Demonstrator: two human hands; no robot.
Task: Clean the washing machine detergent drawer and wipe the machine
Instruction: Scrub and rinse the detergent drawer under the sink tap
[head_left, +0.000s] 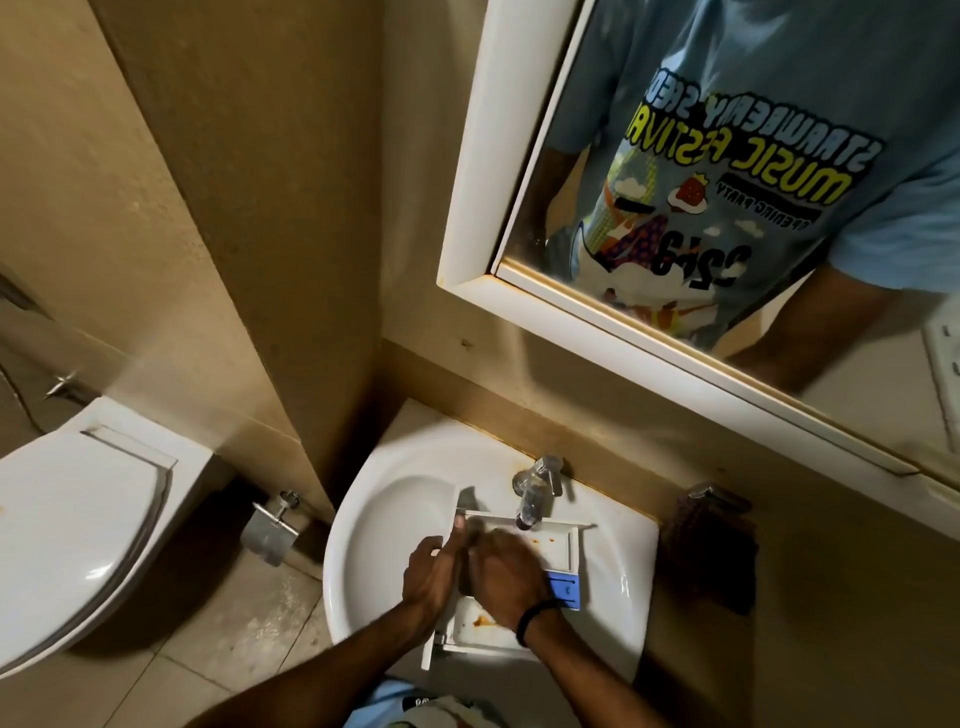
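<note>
The white plastic detergent drawer (563, 540), holding orange residue (483, 621), lies inside the white ceramic basin (363, 519); the left hand (434, 574) grips its side wall, the right hand (506, 571) rests inside it, grip indeterminable.

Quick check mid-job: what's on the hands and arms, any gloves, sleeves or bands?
No gloves on the left hand or the right hand. Both forearms are uncovered, with no sleeves reaching them. A black wristband circles the right wrist.
</note>
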